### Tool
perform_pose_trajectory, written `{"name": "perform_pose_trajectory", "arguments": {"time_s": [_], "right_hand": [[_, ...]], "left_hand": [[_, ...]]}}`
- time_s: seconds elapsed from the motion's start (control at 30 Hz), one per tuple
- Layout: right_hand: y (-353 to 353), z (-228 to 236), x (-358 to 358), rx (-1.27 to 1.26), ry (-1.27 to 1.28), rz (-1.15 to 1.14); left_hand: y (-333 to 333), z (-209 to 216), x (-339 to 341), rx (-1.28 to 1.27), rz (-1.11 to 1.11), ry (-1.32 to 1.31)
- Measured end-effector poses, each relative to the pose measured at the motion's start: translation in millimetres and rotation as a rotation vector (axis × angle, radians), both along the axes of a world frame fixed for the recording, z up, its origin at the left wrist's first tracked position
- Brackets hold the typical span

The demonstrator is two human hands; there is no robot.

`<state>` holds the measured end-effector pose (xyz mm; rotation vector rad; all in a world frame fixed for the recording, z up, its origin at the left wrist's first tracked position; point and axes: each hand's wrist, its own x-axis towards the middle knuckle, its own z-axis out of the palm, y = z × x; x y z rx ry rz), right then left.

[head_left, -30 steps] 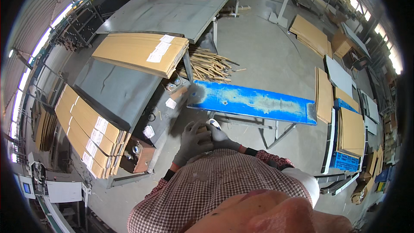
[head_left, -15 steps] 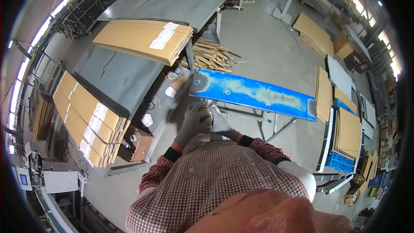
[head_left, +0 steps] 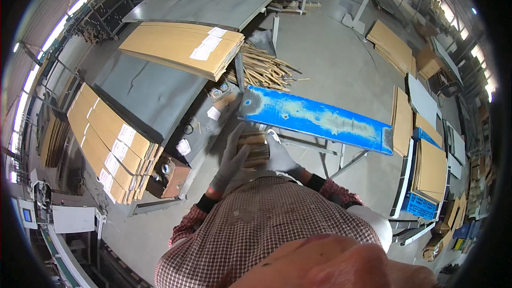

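A stack of brown and grey strips (head_left: 254, 148) is between my two grey-gloved hands, in front of my checked apron; its exact kind is hard to make out. My left hand (head_left: 234, 156) presses its left side, fingers stretched along it. On the other side, my right hand (head_left: 281, 156) grips the right edge. Just beyond the right fingertips shows a small white rounded shape (head_left: 273, 135), too small to name. The long blue bench (head_left: 320, 118), its paint worn off in patches, stands right ahead of my hands.
At the left, a grey table (head_left: 144, 93) bears stacked flat cardboard (head_left: 176, 48) and a strapped cardboard bundle (head_left: 109, 138). A pile of thin sticks (head_left: 266, 69) lies on the floor beyond the bench. More cardboard (head_left: 429, 168) and a blue crate (head_left: 420, 206) stand at the right.
My hands have moved apart slightly, and the strip stack between them has come into fuller view. The whole scene has shifted a little with my head.
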<state>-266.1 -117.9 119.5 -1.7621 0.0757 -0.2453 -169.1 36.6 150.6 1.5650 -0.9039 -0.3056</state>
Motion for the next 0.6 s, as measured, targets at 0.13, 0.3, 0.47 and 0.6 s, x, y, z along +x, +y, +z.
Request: {"name": "perform_pose_trajectory", "arguments": {"time_s": [0.13,0.3,0.47,0.6], "right_hand": [[-4,-61,27,0.230,-0.011,0.143],[-16,-50,68,0.243,-0.014,0.026],[-75,150,36,-0.059,-0.379,0.025],[-177,221,-80,0.226,-0.618,-0.233]], "left_hand": [[-3,-28,10,-0.019,0.017,-0.007],[-11,-19,63,-0.056,0.044,0.171],[-26,61,-18,-0.181,-0.420,-1.016],[-106,-77,-83,0.161,-0.740,0.466]]}}
